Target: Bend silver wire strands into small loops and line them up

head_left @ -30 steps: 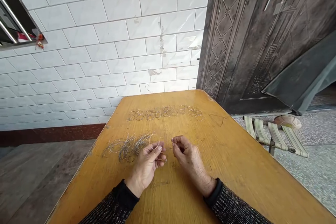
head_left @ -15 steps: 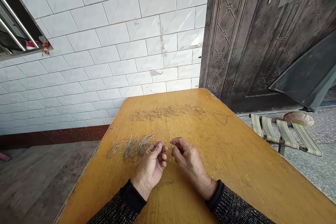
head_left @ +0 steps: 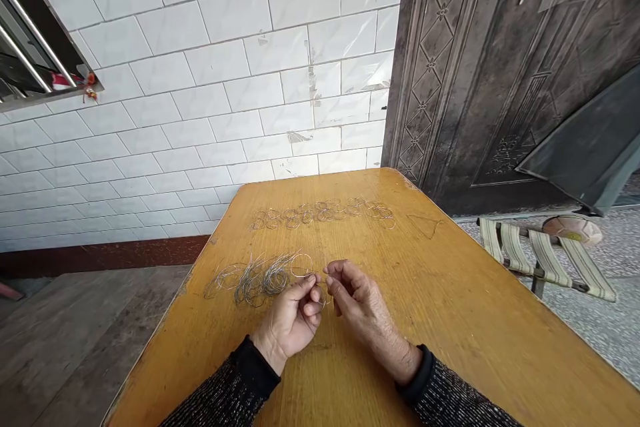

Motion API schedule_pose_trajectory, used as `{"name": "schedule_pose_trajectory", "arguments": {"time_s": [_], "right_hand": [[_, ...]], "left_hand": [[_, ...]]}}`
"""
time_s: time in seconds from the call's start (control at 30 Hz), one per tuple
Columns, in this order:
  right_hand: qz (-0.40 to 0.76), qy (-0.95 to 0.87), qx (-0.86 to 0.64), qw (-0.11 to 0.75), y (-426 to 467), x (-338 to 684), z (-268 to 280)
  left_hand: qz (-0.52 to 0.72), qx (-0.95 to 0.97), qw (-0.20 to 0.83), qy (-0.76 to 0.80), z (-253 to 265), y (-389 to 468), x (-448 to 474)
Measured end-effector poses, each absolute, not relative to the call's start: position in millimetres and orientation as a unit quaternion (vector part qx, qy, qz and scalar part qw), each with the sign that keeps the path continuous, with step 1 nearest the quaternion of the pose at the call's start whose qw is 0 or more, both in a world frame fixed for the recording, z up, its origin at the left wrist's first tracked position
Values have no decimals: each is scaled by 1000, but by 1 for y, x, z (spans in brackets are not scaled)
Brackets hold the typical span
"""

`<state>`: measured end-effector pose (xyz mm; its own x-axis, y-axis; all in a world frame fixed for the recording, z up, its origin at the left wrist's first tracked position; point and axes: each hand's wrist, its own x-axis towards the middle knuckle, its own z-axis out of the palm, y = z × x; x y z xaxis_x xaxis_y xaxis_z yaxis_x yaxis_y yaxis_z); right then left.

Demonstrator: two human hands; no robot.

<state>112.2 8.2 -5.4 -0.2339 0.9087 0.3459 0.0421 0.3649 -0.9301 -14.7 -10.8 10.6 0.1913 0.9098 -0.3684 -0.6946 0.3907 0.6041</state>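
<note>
A thin wire (head_left: 301, 256) bent into loops runs between my two hands over the middle of the table. My left hand (head_left: 295, 317) pinches it between thumb and forefinger, with one round loop standing above the fingertips and part of another below. Close on the right, my right hand (head_left: 364, 303) has its thumb and forefinger together at the wire's other side; the fingertips partly hide the wire there. Just left of my left hand lies a loose bundle of silvery wires (head_left: 255, 278), curled and tangled.
Farther back on the wooden table (head_left: 400, 347) lies a row of looped wire pieces (head_left: 323, 211). A triangular bent wire (head_left: 425, 225) is to their right. Beyond stand a tiled wall (head_left: 210, 107) and a dark door (head_left: 480, 80). A strap-seat stool (head_left: 545, 257) is at the right.
A round wire loop now shows above my left fingertips. My left hand has shifted slightly right, nearer the right hand, and the view has moved a little.
</note>
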Motion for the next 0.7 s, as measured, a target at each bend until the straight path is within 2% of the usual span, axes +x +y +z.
{"name": "schedule_pose_trajectory", "arguments": {"time_s": [0.1, 0.23, 0.4, 0.7], "right_hand": [[373, -691, -382, 488, 8, 114, -5], [313, -710, -410, 479, 12, 115, -7], [320, -699, -427, 477, 15, 112, -13], [321, -712, -432, 450, 8, 110, -4]], "left_hand": [[525, 178, 741, 378, 8, -10, -15], [560, 235, 670, 427, 3, -11, -9], [600, 300, 600, 437, 4, -13, -3], [591, 353, 516, 509, 6, -10, -4]]}}
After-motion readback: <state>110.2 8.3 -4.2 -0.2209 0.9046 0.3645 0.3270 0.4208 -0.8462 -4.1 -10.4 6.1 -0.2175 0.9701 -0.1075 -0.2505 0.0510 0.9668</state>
